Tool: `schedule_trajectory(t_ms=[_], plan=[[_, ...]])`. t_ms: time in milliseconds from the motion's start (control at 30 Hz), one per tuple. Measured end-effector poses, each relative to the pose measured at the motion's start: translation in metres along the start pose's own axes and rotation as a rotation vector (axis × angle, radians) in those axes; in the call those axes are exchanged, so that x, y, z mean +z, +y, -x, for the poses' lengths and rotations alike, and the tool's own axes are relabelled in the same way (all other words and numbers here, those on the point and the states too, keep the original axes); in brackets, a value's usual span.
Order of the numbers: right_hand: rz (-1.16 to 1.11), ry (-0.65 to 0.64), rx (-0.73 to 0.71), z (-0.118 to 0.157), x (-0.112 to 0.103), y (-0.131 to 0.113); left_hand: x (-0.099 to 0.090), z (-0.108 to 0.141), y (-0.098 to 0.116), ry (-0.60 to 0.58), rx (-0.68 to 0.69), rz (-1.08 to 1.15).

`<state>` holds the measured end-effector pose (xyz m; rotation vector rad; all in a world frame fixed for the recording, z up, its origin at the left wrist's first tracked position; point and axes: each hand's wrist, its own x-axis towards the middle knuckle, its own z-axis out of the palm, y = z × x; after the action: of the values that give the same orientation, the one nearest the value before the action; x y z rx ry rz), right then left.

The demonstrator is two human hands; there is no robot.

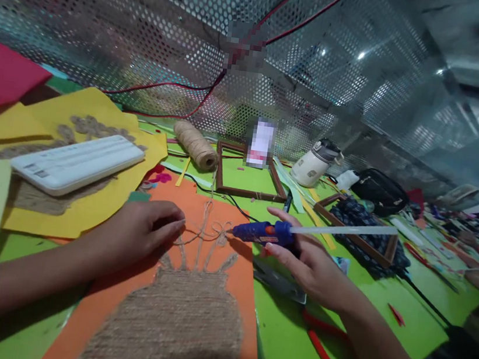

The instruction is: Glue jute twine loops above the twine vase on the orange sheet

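Observation:
My right hand [306,259] holds a blue hot glue gun [263,231] with a long whitish glue stick [347,230] poking out of its back. The gun's nozzle points left, at a loop of twine [220,231] on an orange sheet [222,312]. On the left of that sheet, my left hand [148,232] is closed, thumb and forefinger pinching the twine. Below both hands lies a vase shape covered in rows of twine [173,312], with several twine stems rising from its top. A strand runs back toward a roll of twine [195,145].
A white power bank [78,164] rests on yellow paper [129,212] at left. Behind are a brown frame [250,194], a phone [260,144] and a white bottle [312,164]. Red-handled scissors [326,356] lie beneath my right arm. A perforated metal panel [161,34] stands behind the table.

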<state>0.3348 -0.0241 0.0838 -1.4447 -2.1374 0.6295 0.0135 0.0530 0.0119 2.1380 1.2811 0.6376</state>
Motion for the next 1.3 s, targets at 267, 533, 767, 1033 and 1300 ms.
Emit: schedule_trajectory(t_ms=[267,533,767,1033,1300], plan=[[-0.004,0.046,0.035,-0.003,0.012,0.009,0.002,0.004,-0.005,0.019,0.185,-0.008],[0.030,0.013,0.054,-0.001,0.015,0.007,0.004,0.005,-0.004,0.018,0.266,-0.015],[0.016,-0.059,0.056,0.001,0.014,0.001,0.006,0.006,-0.003,0.033,0.323,-0.058],[-0.001,-0.094,0.041,0.005,0.014,-0.002,0.006,0.004,-0.002,0.029,0.154,-0.022],[0.023,-0.117,0.059,0.005,0.021,-0.002,0.003,-0.002,0.009,-0.035,-0.070,0.063]])
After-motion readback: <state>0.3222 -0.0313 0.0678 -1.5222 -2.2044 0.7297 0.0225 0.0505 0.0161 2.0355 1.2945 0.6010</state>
